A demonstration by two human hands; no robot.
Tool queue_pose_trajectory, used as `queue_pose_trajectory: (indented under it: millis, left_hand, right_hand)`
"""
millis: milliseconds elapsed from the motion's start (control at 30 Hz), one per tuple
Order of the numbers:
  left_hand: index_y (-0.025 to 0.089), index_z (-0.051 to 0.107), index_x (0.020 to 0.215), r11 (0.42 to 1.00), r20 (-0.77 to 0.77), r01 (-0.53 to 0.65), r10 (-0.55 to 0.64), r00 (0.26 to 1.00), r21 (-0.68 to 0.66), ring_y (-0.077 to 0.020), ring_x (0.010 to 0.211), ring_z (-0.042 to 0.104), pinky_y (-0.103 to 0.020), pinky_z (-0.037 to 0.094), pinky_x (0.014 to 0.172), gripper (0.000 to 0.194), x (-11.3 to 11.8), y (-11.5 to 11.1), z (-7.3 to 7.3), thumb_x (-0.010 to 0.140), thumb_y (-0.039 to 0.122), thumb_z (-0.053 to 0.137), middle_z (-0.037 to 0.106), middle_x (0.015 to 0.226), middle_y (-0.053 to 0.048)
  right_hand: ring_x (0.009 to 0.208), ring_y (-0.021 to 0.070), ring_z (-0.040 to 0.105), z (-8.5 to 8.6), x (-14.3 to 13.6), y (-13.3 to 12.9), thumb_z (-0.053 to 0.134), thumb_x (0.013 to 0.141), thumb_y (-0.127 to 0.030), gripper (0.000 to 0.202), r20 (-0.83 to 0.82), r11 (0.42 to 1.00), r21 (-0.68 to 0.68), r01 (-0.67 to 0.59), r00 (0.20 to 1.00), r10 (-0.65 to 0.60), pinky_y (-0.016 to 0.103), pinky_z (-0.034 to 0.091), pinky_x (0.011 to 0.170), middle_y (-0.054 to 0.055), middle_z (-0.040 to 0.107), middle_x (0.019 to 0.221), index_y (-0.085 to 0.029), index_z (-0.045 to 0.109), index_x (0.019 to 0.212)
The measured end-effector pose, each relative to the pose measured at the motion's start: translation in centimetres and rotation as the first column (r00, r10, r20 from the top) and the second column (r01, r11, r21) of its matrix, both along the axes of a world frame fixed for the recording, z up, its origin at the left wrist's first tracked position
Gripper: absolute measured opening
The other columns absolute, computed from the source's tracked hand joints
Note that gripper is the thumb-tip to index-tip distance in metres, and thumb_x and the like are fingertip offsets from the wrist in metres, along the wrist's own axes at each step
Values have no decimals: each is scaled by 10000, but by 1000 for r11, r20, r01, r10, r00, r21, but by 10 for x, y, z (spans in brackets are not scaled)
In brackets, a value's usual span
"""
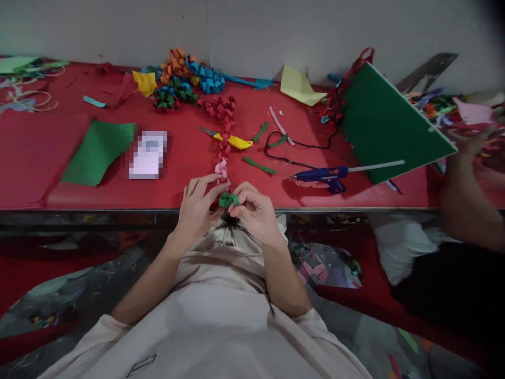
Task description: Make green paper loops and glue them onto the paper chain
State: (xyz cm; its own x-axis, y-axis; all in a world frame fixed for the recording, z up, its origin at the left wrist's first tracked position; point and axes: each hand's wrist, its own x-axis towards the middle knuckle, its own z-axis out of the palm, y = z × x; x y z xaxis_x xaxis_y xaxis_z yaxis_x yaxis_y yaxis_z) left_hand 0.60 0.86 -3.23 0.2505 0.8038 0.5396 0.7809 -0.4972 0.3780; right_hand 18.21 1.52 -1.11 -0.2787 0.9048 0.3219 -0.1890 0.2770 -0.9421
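Observation:
At the front edge of the red table, my right hand [254, 209] pinches a green paper loop [228, 200] between thumb and fingers. My left hand [201, 202] is beside it, its thumb and fingertips around the loop's left side; how firmly they grip is partly hidden. From here a paper chain [222, 167] runs away from me, pink near my hands, then red, ending in a bunched red heap [221, 107]. Across the chain lies a yellow utility knife [234, 141]. Several green paper strips [259, 166] are scattered to its right.
A blue glue gun [321, 176] with a glue stick lies at right. Beyond it, another person's arm [469, 189] is near a tilted green board [390, 126]. Left are a phone [149, 154], green paper [97, 152] and red sheets [35, 158]; coloured chains [209, 76] lie by the wall.

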Motion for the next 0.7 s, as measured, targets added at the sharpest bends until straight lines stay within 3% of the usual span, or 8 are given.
queue_pose_trajectory:
  millis: [67,133,300,500,600,700]
  left_hand:
    - [260,619,1329,999,-60,-2,0,998,-36,-324,1214,551,-474,462,988,453,-3,7,5,882,283,688,601,1411,-116]
    - [258,608,1318,996,-75,23,-29,997,-84,-305,1184,581,-444,491,961,438,-7,19,15,882,239,645,606,1381,-109]
    - [272,615,1246,937,-83,235,-264,961,-259,-236,1064,671,-329,545,791,393,-18,64,40,857,215,603,487,1489,-86]
    - [194,648,1039,815,-35,411,-464,885,-408,-205,859,660,-308,518,747,263,-17,126,52,776,205,639,704,996,-39]
    - [161,660,1102,878,-7,364,-385,923,-311,-193,872,672,-325,535,802,344,-21,158,77,763,152,600,723,1003,-37]
    - [143,597,1313,964,42,229,-226,973,-137,-245,1239,597,-430,461,1093,531,-30,186,113,785,120,552,656,1302,-85]
  right_hand:
    - [853,164,575,4,1,-1,833,807,-463,316,-2,995,23,-94,996,94,305,466,764,25,577,887,-204,671,727]
    - [875,169,579,9,1,2,836,800,-475,325,14,994,46,-103,995,102,308,468,771,26,571,909,-204,667,741]
    - [729,153,507,25,4,21,760,815,-622,520,88,987,149,66,993,-80,309,417,678,1,509,777,-210,497,637]
    - [685,135,427,53,13,45,690,864,-653,537,206,932,354,75,966,-156,298,352,641,-15,469,741,-213,456,666]
    - [667,126,401,71,10,62,689,847,-679,547,246,917,383,113,944,-220,287,359,647,-34,441,703,-213,465,667]
    - [696,124,433,88,0,82,704,869,-617,459,219,876,461,138,940,-263,279,389,689,-27,500,751,-203,567,726]
